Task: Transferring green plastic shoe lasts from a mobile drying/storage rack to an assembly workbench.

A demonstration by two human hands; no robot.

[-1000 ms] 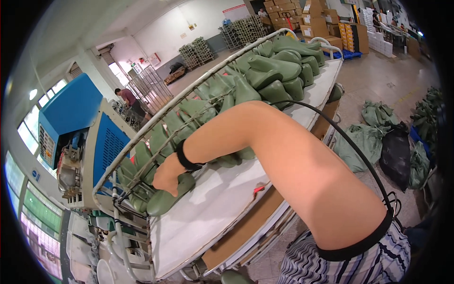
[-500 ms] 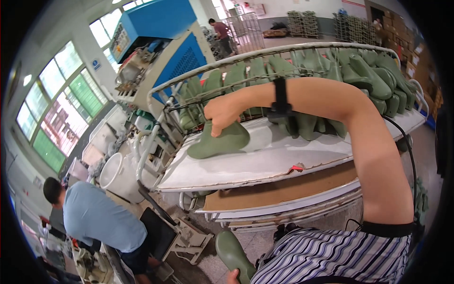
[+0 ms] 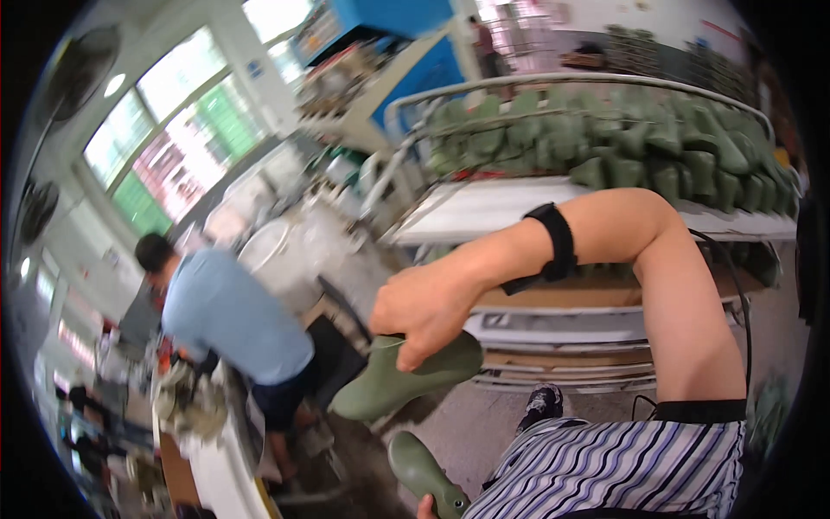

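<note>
A long white-railed metal rack with white board shelves (image 3: 458, 203) stands ahead, piled with moulded green boots (image 3: 674, 147). The grey floor (image 3: 510, 424) runs in front of it; behind it rises a blue and cream machine (image 3: 424, 78). To the rack's left are tall windows with green and pale panes (image 3: 180, 78), rounded white plastic bins (image 3: 268, 246) and a person in a light-blue shirt (image 3: 233, 316), bent over a bench.

A small blue sign (image 3: 255, 69) hangs on the wall beyond the rack's left end — too blurred to read.

Before the rack's left end, off the shelf, the right hand (image 3: 428, 307) grips a dark green rubber boot (image 3: 411, 385), fingers closed on its upper part. Its long axis slants: one end toward the rack, the other down and left, away from it. Which is the toe I cannot tell.

Nearer the wearer, a second dark green rubber boot (image 3: 419, 467) points its rounded end leftward and forward — the left hand (image 3: 426, 507), mostly out of view, grips its near end.
</note>
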